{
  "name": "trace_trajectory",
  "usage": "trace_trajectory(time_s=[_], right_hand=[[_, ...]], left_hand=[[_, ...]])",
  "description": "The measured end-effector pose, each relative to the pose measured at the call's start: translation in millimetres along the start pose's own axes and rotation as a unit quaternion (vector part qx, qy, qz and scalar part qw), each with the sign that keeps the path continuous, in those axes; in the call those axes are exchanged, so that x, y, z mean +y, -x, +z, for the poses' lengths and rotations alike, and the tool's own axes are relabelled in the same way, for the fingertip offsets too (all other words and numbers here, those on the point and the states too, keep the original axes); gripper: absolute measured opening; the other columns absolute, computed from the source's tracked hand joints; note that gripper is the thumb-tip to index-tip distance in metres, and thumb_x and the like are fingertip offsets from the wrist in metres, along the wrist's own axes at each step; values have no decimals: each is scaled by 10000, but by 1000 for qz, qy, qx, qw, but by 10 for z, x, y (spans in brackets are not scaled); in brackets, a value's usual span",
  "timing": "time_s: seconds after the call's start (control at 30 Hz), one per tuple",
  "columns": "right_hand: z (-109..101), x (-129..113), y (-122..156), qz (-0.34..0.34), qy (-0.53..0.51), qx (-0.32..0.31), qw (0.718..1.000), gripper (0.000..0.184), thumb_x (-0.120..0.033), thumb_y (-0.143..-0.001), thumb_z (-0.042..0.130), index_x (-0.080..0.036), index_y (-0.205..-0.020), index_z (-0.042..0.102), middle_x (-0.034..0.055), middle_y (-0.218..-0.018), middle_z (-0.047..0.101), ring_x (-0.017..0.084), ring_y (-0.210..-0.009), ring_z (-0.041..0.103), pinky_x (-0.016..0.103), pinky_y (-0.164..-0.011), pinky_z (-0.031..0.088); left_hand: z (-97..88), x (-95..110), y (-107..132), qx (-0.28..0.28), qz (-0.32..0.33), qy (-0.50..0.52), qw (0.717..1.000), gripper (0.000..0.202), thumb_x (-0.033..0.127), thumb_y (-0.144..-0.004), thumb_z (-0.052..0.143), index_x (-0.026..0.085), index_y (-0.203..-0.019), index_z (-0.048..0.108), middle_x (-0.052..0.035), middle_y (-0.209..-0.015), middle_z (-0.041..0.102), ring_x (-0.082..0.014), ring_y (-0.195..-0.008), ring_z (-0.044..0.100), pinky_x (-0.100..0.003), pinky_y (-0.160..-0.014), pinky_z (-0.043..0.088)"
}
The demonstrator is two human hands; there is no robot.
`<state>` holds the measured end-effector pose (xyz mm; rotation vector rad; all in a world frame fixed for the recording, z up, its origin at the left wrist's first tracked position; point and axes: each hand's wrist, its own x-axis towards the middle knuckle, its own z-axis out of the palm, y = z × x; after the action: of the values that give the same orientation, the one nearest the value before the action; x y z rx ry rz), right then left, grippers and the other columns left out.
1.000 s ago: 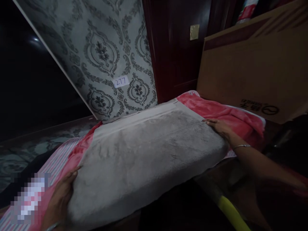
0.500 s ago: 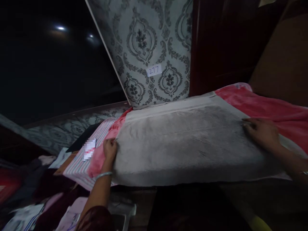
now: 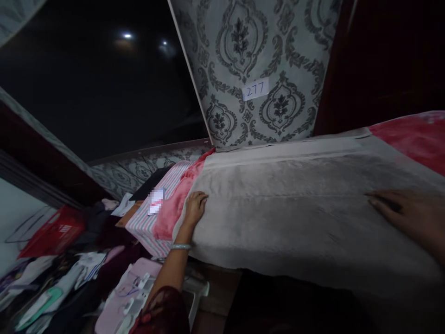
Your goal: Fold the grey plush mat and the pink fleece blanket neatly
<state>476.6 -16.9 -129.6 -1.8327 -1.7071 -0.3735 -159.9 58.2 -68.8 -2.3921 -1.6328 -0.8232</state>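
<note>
A grey plush cloth (image 3: 278,213) lies spread over a long raised surface, with faint creases and a straight fold line near its far side. On its left edge rests my left hand (image 3: 195,209), fingers laid on the fabric and a pale bangle at the wrist. My right hand (image 3: 410,215) lies on the right part of the cloth, fingers stretched out and thumb apart, somewhat blurred. Pink-red plush fabric (image 3: 174,208) shows beyond the left edge, and more red fabric (image 3: 417,139) appears at the far right.
A striped cloth (image 3: 146,227) with a blurred paper (image 3: 156,202) lies at the left end. Clothes (image 3: 79,269), a red bag (image 3: 55,232) and a white stool (image 3: 198,290) are lower left. Behind stand a dark screen (image 3: 104,93) and patterned wall (image 3: 239,55) labelled 277.
The view has swung left, so the cloth sits farther right in the picture. My left hand's fingers have moved from the cloth's edge onto its top. The right hand still touches the cloth.
</note>
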Motion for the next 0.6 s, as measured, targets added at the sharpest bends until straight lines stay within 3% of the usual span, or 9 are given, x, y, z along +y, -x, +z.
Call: trace_trajectory(time_s=[0.2, 0.4, 0.6], right_hand=[[-3, 77, 17, 18, -57, -34, 998, 352, -561, -775, 506, -328, -924, 722, 155, -1047, 728, 364, -1002, 636, 545, -831, 478], [-79, 6, -39, 40, -69, -60, 995, 218, -462, -730, 524, -293, -781, 652, 170, -911, 727, 348, -866, 649, 519, -779, 476], [-156, -97, -55, 43, 6, -49, 998, 273, -453, -790, 461, -263, -769, 656, 179, -848, 715, 354, -779, 627, 476, -664, 457]], left_hand=[[10, 40, -12, -6, -26, -25, 999, 218, 159, -882, 543, 204, -971, 737, -91, -1016, 701, -244, -1045, 620, -405, -937, 481], [24, 42, -20, -1, -29, -53, 998, 187, 139, -874, 526, 201, -908, 699, -85, -954, 698, -246, -989, 621, -396, -899, 478], [36, 60, -30, 34, -39, -60, 997, 202, 113, -881, 480, 187, -907, 666, -105, -956, 684, -249, -987, 625, -388, -871, 475]])
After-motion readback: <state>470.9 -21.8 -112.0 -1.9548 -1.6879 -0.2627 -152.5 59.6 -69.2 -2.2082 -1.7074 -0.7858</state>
